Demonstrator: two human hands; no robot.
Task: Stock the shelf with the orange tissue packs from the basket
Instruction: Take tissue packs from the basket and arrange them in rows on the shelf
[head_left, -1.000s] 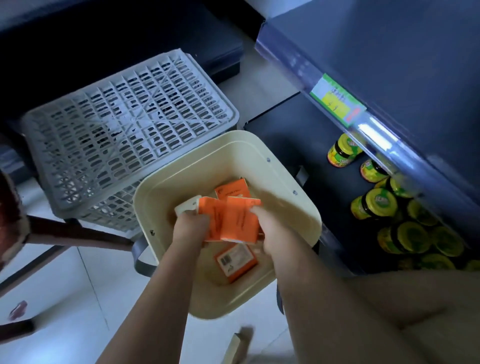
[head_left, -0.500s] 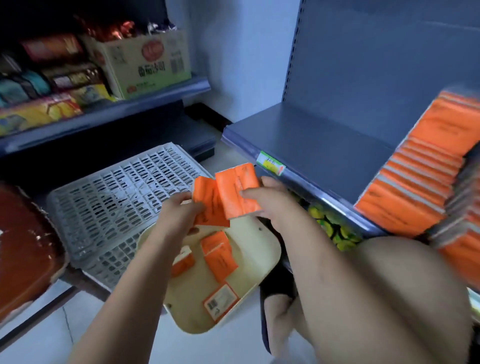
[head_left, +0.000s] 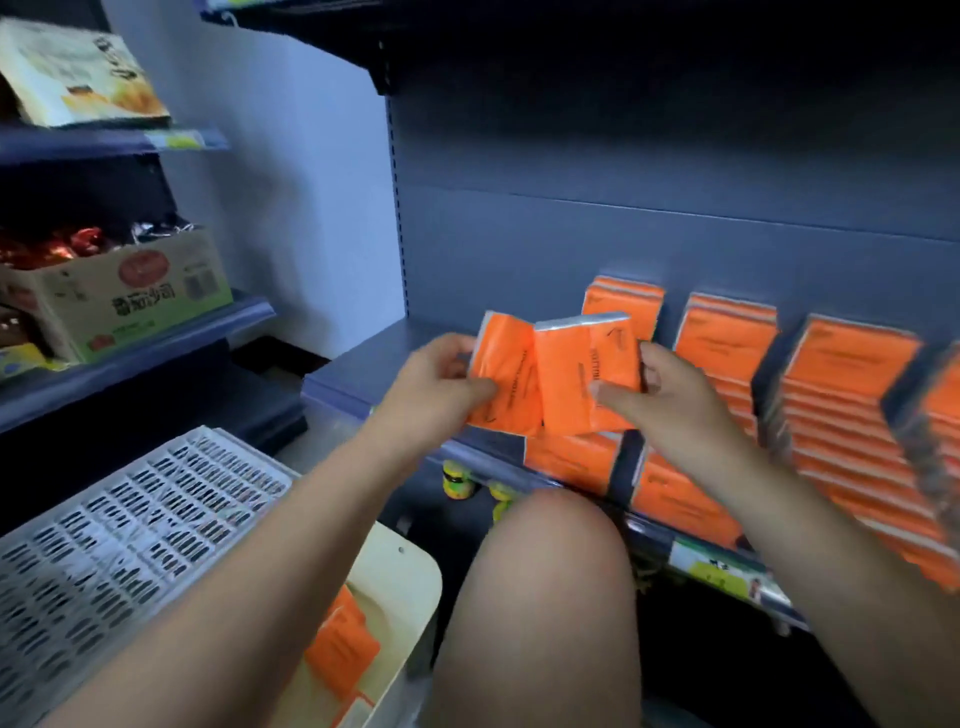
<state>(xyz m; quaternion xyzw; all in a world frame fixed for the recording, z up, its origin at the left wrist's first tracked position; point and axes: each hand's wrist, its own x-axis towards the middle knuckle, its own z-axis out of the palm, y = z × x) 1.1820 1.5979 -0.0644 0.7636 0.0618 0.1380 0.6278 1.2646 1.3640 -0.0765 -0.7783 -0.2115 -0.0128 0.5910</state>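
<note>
Orange tissue packs (head_left: 566, 374) are held fanned just above the shelf (head_left: 363, 364). The left grip (head_left: 441, 382) pinches one and the right grip (head_left: 657, 397) another, probably to square them for the stacked rows (head_left: 727, 348) alongside. More lie in the cream basket (head_left: 410, 577).

Cardboard box (head_left: 119, 304): Chinese characters "番茄沙司" on its front, under a red oval logo too blurred to read.
Orange tissue packs (head_left: 582, 379): dark print along each face, illegible.
Shelf-edge price tag (head_left: 719, 570): yellow-green, unreadable.
</note>
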